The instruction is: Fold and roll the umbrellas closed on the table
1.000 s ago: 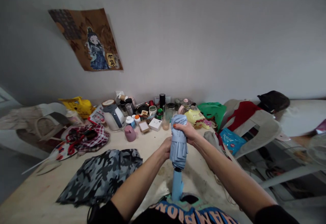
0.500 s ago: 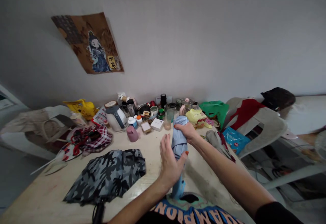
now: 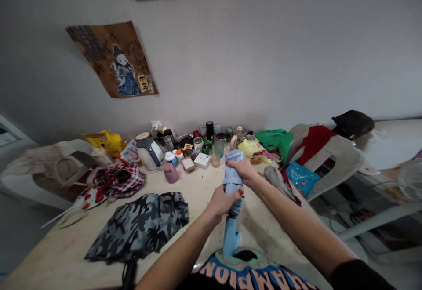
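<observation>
A light blue folding umbrella (image 3: pixel 233 180), its cloth rolled round the shaft, is held over the table with its handle (image 3: pixel 231 235) towards my body. Wrapped round the upper part of the cloth is my right hand (image 3: pixel 242 169). My left hand (image 3: pixel 226 201) closes round the lower part, just above the handle, with its thumb across the front. On the table to the left lies a loosely folded camouflage umbrella (image 3: pixel 141 224) with a black handle (image 3: pixel 129 274).
Along the wall stand an electric kettle (image 3: pixel 150 154), a pink cup (image 3: pixel 170 173), a white box (image 3: pixel 202 161) and several bottles. A yellow bag (image 3: pixel 252 149) and grey cloth (image 3: pixel 277 179) lie at the right. White chairs (image 3: pixel 346 162) flank the table (image 3: pixel 194 193).
My left hand, whose fingers were stretched out beside the blue umbrella, has now closed round its lower cloth. The right hand keeps its hold near the top.
</observation>
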The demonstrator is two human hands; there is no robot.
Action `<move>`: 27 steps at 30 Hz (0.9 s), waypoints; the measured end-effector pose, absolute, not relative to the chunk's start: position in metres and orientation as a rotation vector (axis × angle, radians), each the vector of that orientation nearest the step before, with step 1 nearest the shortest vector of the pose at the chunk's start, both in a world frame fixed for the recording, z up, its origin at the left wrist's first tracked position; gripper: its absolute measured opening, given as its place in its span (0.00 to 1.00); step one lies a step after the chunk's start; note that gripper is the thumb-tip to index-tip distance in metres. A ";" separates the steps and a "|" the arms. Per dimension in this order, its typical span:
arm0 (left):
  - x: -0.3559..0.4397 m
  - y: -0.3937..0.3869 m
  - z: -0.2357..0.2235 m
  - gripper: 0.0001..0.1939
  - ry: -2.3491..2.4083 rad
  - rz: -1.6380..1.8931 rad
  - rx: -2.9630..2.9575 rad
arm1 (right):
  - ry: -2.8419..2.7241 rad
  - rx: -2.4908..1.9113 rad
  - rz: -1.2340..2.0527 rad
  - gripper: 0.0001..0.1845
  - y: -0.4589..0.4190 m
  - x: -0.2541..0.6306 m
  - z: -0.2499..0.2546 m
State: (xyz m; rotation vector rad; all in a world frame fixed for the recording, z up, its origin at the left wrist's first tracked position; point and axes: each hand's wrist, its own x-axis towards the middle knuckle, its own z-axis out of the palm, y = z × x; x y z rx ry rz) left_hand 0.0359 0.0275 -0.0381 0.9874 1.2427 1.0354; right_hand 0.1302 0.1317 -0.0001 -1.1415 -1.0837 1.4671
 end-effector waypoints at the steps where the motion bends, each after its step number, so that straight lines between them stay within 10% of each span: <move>1: 0.036 0.032 -0.038 0.30 1.170 1.035 0.943 | -1.088 -1.137 1.467 0.14 0.130 0.130 0.001; 22: 0.036 0.047 -0.072 0.31 0.500 0.786 0.655 | -1.158 -1.069 1.463 0.18 0.102 0.146 0.024; 27: 0.036 0.046 -0.065 0.28 0.403 0.893 0.655 | -1.106 -0.734 1.881 0.25 0.111 0.167 0.010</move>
